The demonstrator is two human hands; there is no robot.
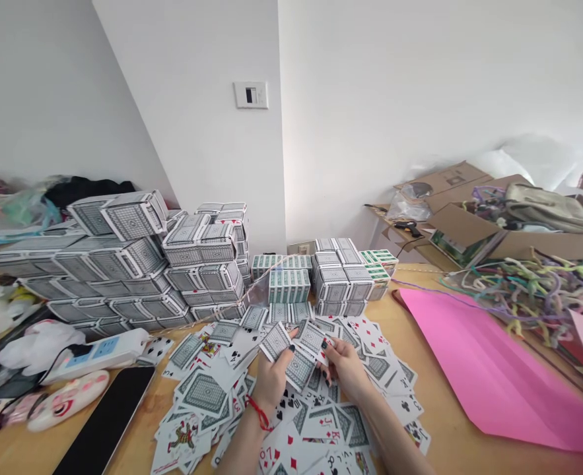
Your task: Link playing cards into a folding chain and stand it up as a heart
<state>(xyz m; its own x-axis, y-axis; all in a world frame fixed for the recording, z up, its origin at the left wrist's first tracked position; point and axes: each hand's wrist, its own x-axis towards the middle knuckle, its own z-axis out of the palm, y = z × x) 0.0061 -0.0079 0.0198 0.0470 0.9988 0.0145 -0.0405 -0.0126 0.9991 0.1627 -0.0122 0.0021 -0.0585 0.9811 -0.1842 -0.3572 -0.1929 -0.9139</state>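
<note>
Over a spread of loose playing cards, my left hand pinches several patterned playing cards between thumb and fingers. Its wrist wears a red string bracelet. Just to the right, my right hand grips the edge of another playing card, which overlaps the left hand's cards. Whether the held cards are folded into one another I cannot tell. Beneath both hands lie scattered cards, some face up and some face down. Boxy blocks made of cards stand behind the hands.
A tall stack of card blocks rises at left. Nearer are a power strip, a white mouse-shaped item and a black phone. Pink paper, tangled yarn and a cardboard box occupy the right side.
</note>
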